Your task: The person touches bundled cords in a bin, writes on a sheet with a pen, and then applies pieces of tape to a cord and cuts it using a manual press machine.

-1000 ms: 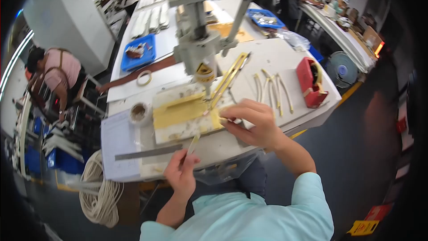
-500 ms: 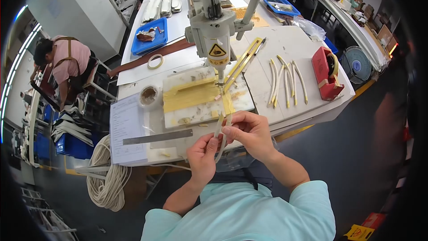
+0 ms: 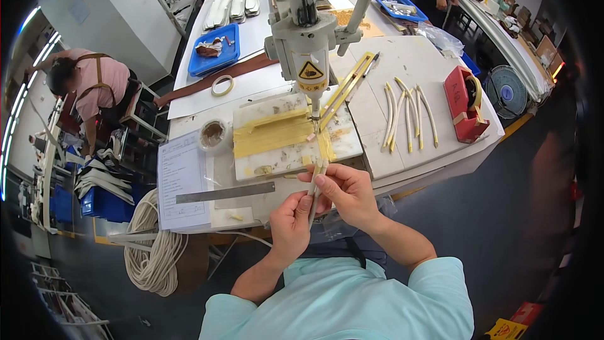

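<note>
A white cord (image 3: 313, 212) with a yellowish end runs nearly upright between my hands, just past the front edge of the table. My left hand (image 3: 292, 226) pinches its lower part. Higher up, my right hand (image 3: 350, 194) grips it near the end with thumb and fingers. Whether one strand or two lie together there, I cannot tell. Beyond my fingers stands a hand press (image 3: 309, 56) with a warning label, its tip over a white board (image 3: 343, 141) covered partly with yellow tape. Several short cords (image 3: 410, 116) with yellow ends lie to the right.
A steel ruler (image 3: 225, 192) and a printed sheet (image 3: 182, 182) lie at the left. A red tape dispenser (image 3: 464, 104) stands at the right. Tape rolls (image 3: 214, 135), a blue tray (image 3: 216, 50) and a coil of cord (image 3: 148, 252) are around. Another person (image 3: 100, 85) bends over at far left.
The cord parts, held apart between my hands before, are now brought together into a narrow line. My right hand has shifted slightly down. At far left, the other person's arm has risen.
</note>
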Tool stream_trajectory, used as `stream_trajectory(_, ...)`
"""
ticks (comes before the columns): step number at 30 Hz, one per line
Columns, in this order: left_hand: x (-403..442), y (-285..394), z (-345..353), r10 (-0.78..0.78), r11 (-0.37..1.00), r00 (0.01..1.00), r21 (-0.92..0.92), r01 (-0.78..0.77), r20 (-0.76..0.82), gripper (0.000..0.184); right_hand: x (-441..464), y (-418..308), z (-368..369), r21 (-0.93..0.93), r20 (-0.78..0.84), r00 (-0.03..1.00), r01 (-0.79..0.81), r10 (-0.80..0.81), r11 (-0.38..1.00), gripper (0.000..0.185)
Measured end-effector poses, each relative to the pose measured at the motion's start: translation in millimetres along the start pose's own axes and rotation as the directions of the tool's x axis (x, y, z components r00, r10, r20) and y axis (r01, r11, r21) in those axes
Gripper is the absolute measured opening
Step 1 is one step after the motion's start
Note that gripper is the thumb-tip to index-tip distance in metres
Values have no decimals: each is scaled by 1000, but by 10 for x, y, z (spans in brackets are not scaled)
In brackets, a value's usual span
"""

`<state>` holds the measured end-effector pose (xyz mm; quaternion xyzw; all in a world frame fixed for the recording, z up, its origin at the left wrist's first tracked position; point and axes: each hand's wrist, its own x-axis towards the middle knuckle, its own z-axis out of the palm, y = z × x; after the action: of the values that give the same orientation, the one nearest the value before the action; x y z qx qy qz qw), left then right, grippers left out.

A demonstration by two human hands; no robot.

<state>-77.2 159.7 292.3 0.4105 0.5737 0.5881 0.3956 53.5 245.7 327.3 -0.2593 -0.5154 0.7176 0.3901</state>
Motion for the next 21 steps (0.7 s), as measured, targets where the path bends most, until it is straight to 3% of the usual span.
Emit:
stream_trajectory(6, 22, 167, -5, 3, 1000, 997, 30, -6, 81, 31, 14, -24, -11, -75, 15, 999, -31, 32, 997, 26)
stream_trajectory(8, 34, 192, 4, -108, 991, 987, -67, 117, 117, 33, 22, 21, -33, -252, -11, 997, 69, -74, 965, 25)
stream_trajectory(11, 49, 211, -26, -133, 987, 979, -63, 145, 156, 35, 13, -27, -52, -371, -72, 986, 111, -147, 922, 26)
stream_trajectory(12, 57, 199, -44, -135, 987, 978, -63, 147, 159, 35, 27, -59, -71, -370, -75, 986, 109, -147, 923, 26)
stream_trajectory(14, 66, 157, -91, -87, 996, 974, 42, 80, 210, 36, 82, -149, -134, -372, -211, 912, 259, -353, 892, 28)
stream_trajectory(18, 64, 158, -140, -88, 993, 965, 97, 66, 248, 36, 135, -411, -285, -287, -356, 852, 292, -385, 912, 31)
stream_trajectory(20, 70, 128, -138, -60, 996, 963, 79, 40, 263, 34, 163, -504, -347, -103, -411, 847, 324, -337, 940, 33)
stream_trajectory(21, 70, 124, -125, -61, 996, 963, 79, 42, 264, 34, 163, -536, -389, -104, -413, 846, 323, -336, 941, 33)
